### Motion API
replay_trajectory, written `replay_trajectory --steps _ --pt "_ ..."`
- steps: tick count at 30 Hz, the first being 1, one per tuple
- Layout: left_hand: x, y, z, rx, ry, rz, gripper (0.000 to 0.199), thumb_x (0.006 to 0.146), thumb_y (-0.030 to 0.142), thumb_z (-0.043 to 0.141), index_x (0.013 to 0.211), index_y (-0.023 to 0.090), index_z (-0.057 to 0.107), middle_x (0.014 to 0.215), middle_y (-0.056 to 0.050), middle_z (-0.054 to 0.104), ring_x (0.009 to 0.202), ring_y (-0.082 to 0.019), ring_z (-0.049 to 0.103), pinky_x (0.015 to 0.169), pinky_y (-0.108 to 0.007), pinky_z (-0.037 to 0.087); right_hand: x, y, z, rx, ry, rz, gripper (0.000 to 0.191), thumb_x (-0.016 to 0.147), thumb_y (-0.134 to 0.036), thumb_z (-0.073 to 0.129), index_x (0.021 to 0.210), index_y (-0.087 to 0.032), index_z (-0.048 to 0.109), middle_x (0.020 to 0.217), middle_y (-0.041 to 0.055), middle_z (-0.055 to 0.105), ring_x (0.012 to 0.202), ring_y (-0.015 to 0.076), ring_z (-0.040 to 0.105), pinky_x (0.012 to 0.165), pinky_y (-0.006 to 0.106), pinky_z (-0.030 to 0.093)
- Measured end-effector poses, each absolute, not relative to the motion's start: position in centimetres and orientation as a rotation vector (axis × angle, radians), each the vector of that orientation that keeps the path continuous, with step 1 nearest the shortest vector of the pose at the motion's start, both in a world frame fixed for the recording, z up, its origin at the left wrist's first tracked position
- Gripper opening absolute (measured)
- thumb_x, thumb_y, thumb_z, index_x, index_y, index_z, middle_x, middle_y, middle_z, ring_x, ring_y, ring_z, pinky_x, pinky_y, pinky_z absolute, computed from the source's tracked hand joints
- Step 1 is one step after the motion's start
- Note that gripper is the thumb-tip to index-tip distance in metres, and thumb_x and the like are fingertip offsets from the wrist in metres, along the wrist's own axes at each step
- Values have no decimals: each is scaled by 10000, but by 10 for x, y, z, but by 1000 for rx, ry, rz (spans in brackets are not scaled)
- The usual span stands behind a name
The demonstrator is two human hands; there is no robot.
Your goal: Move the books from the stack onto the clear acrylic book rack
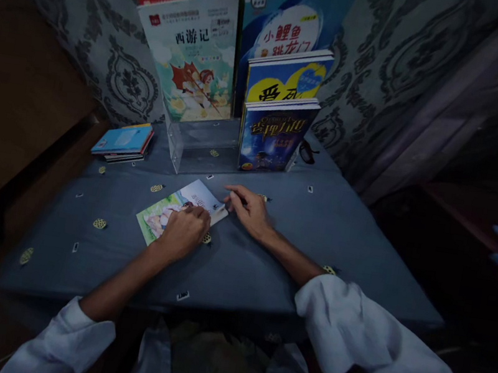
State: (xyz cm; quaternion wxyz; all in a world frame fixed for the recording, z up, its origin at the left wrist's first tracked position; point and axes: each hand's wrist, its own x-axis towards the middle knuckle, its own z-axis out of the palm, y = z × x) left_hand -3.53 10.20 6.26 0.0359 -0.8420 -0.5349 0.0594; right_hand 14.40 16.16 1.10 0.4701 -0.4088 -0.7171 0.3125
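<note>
A small booklet [198, 192] with a pale blue and green illustrated cover lies at an angle on the cloth-covered table. My left hand [186, 227] rests over its near right edge, fingers curled down against it. Its fingertips and whatever is under them are partly hidden. At the booklet's right corner is my right hand [248, 210], with the index finger stretched out to the left and the thumb apart from it. I see nothing held in that hand; its lower fingers are partly hidden.
A clear book stand [198, 147] holds several upright books, among them a white-topped storybook [195, 46] and a dark blue book [275, 137]. To its left sits a small stack of books [124, 140]. Dark glasses [308, 153] lie behind the stand's right end. Patterned wall covering rises behind.
</note>
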Motion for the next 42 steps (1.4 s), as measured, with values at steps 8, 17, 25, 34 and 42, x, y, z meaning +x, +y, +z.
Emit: replay_trajectory --steps 8,17,25,34,42 --pt "-42 97 51 -2590 -1611 49 249 1021 278 461 1125 153 651 1177 -124 682 1121 -261 644 830 -341 549 142 156 10 -948 -2102 711 281 947 -258 503 1063 -168 742 748 38 736 654 167 652 657 274 477" --pt "-127 82 45 -2424 -1887 -42 398 1005 327 508 1391 243 559 1465 -99 551 1351 -336 517 1027 -482 505 144 167 4 -902 -2203 601 311 971 -272 483 1151 -177 719 1136 110 752 995 240 702 870 369 538" --pt "-101 71 56 -2210 -2095 156 396 1012 401 488 1367 241 561 1437 -112 570 1149 -309 657 811 -407 593 128 206 -17 -870 -2292 555 349 953 -198 480 1249 -208 665 1328 114 666 1278 269 576 1094 522 443" --pt "-73 108 59 -2252 -2068 127 368 1032 393 440 1311 207 590 1389 -118 599 1136 -279 664 866 -370 561 116 231 -31 -931 -2272 522 387 946 -186 485 1306 -179 627 1416 141 596 1357 274 510 1138 512 403" --pt "-88 126 55 -2364 -2033 27 398 1019 391 483 1378 234 554 1474 -101 540 1312 -299 554 1044 -428 482 115 219 -25 -1001 -2284 497 375 946 -159 484 1291 -172 630 1424 143 592 1348 268 522 1126 501 410"
